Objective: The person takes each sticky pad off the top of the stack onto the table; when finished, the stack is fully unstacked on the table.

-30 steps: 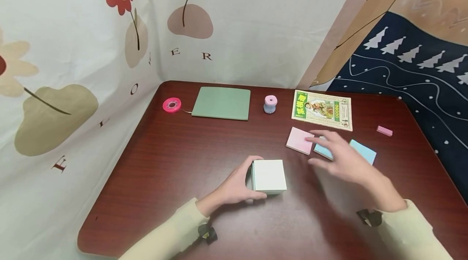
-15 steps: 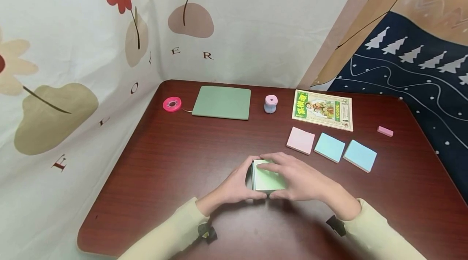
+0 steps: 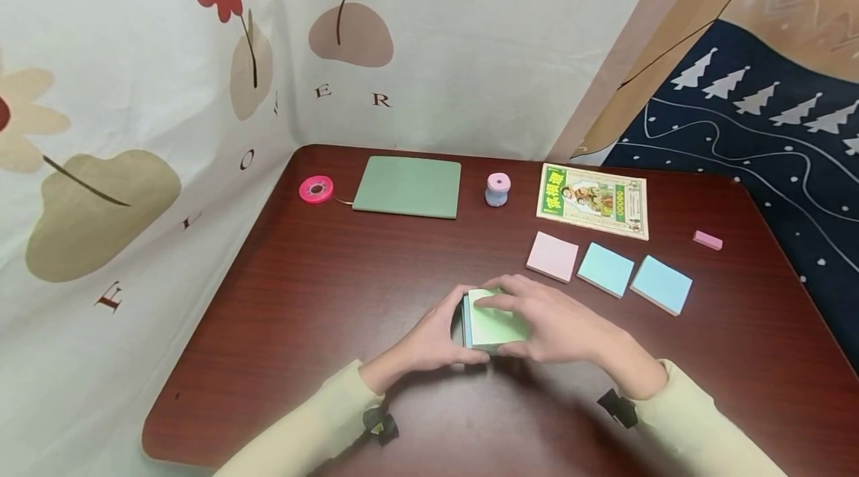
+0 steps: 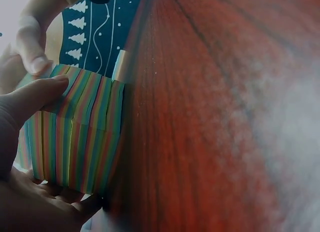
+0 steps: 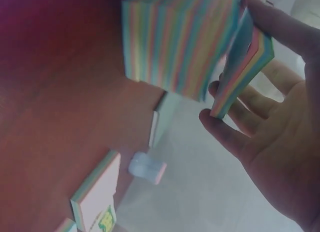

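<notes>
My left hand (image 3: 432,335) holds the left side of a tall stack of sticky note pads (image 4: 75,142), thumb on the near side and fingers behind. Striped multicoloured edges show on the stack, which stands on the table. Above it, my right hand (image 3: 560,324) pinches a pale green sticky note pad (image 3: 488,317) between thumb and fingers. A narrow gap parts this pad (image 5: 245,67) from the stack in the right wrist view, and it sits tilted. Farther right lie a pink pad (image 3: 552,256), a light teal pad (image 3: 605,269) and a blue pad (image 3: 661,285) in a row.
Along the back of the dark red table (image 3: 268,313) are a pink tape ring (image 3: 316,189), a green notebook (image 3: 407,187), a pink-and-blue spool-shaped object (image 3: 497,190) and a printed booklet (image 3: 593,201). A small pink block (image 3: 708,240) lies at right. Patterned cloth hangs behind.
My right hand has come left from over the loose pads to the stack, gripped the top pad and raised it slightly. My left hand has stayed on the stack.
</notes>
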Available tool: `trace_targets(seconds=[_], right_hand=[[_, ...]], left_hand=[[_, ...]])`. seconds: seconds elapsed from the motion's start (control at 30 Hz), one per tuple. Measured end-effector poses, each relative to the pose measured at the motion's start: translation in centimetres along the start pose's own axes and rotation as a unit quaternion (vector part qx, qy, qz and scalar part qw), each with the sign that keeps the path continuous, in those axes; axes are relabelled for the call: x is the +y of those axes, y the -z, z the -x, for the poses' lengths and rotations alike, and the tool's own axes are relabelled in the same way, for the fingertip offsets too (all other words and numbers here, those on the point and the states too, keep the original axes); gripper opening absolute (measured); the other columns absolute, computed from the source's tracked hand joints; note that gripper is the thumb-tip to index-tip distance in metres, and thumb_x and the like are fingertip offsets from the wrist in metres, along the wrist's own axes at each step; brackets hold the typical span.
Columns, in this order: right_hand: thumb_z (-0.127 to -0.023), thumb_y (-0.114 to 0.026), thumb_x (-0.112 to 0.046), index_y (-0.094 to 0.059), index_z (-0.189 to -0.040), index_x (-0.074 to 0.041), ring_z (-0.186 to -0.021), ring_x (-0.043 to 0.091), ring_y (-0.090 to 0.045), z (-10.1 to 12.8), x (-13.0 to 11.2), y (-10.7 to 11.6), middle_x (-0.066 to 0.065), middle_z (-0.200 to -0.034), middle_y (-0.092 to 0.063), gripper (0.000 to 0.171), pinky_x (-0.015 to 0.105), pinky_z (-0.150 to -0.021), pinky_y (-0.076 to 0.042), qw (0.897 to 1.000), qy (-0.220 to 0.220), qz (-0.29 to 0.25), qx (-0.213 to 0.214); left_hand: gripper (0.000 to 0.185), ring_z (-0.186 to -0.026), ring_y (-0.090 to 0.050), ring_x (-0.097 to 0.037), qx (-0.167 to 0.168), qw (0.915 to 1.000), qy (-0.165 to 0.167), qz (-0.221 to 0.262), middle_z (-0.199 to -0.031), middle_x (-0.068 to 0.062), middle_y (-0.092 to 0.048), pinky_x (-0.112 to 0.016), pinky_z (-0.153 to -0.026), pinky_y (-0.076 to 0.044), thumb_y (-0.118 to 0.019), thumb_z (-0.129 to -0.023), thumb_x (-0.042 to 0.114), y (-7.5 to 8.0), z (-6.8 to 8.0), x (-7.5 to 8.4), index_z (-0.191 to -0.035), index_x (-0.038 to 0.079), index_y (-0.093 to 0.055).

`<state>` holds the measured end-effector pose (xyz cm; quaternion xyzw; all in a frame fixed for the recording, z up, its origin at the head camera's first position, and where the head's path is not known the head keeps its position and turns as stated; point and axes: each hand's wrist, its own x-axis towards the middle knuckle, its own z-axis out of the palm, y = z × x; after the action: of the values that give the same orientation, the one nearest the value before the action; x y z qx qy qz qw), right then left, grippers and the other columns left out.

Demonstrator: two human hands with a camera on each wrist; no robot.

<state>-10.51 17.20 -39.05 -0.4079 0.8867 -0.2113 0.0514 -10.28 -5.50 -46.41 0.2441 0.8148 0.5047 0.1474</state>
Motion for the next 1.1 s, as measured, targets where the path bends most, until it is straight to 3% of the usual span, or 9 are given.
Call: trace_targets(seconds=[0.2,0.43,0.73,1.1], right_hand=[[-0.076,-0.084,-0.032,-0.063,-0.130,-0.019,-0.114,0.017,-0.052,-0.9,1.9,2.0,0.000,-0.136,-0.051,0.059,0.039,-0.089,-0.048,0.998,-0.038,-0.047,0.027],[-0.079,-0.082,-0.032,-0.061,-0.131,-0.013,-0.119,0.029,-0.052,-3.7,7.2,2.1,0.011,-0.136,-0.052,0.059,0.050,-0.096,-0.042,0.992,-0.103,-0.021,0.071],[-0.082,-0.078,-0.032,-0.059,-0.135,-0.013,-0.126,0.033,-0.046,-6.6,11.8,-0.6,0.014,-0.138,-0.048,0.059,0.051,-0.103,-0.037,0.985,-0.168,-0.007,0.038],[-0.086,-0.074,-0.036,-0.056,-0.138,-0.014,-0.132,0.032,-0.039,-7.5,12.4,-1.1,0.015,-0.144,-0.044,0.059,0.051,-0.105,-0.035,0.982,-0.190,0.011,-0.004]], left_hand=[[0.088,-0.108,-0.053,-0.014,0.000,0.9999,0.012,-0.003,-0.122,0.005,-0.055,-0.039,-0.095,-0.042,-0.090,-0.068,0.028,0.0,0.1,0.1,-0.140,0.022,-0.039],[0.087,-0.104,-0.054,-0.015,-0.001,0.9999,0.007,0.011,-0.117,0.006,-0.055,-0.037,-0.092,-0.042,-0.090,-0.068,0.026,0.0,0.2,-0.1,-0.139,0.024,-0.040],[0.084,-0.104,-0.054,-0.012,-0.005,0.9998,-0.004,0.016,-0.118,0.008,-0.056,-0.035,-0.093,-0.042,-0.090,-0.068,0.024,0.1,0.0,-0.1,-0.135,0.028,-0.041],[0.085,-0.104,-0.054,-0.014,-0.005,0.9998,-0.006,0.017,-0.118,0.006,-0.056,-0.036,-0.093,-0.042,-0.090,-0.068,0.024,0.1,0.1,0.0,-0.137,0.024,-0.041]])
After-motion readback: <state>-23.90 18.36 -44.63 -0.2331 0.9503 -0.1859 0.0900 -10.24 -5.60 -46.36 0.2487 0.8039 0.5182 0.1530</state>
